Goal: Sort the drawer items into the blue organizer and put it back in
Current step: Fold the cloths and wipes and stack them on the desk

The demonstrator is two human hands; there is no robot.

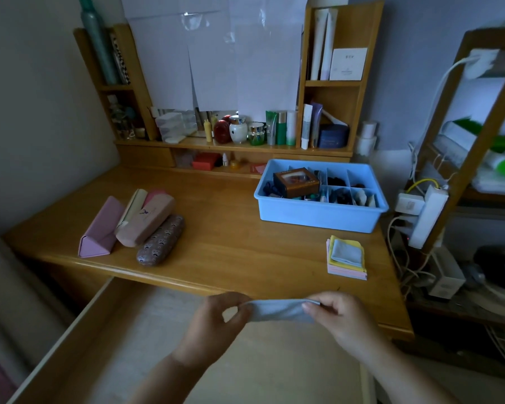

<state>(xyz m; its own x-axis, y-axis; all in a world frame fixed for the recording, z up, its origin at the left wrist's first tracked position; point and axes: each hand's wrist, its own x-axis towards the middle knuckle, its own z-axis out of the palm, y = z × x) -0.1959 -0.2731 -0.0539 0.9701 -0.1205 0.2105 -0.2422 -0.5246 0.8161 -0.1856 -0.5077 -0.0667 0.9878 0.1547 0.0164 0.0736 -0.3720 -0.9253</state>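
**Cloth stretched between two hands above the open drawer**

On the desk (pixel 231 234), four glasses cases (pixel 146 225) lie in a cluster at the left, long axes running from near-left to far-right. A stack of folded cloths (pixel 347 259) sits near the right edge, yellow and pink with a blue one on top. Behind the stack stands the blue organizer (pixel 318 212), its long side running left to right; a brown box (pixel 296 182) rests across its left compartments and small dark items fill the right ones. Bottles and jars (pixel 254 131) line the shelf at the back. A power strip (pixel 427 214) and cables hang just right of the desk.

The drawer (pixel 105 339) is pulled out below the desk's front edge. Above it, the left hand (pixel 216 322) and right hand (pixel 344 319) each pinch one end of a pale blue cloth (pixel 277 310), held taut with its long axis left to right, well apart from the organizer.
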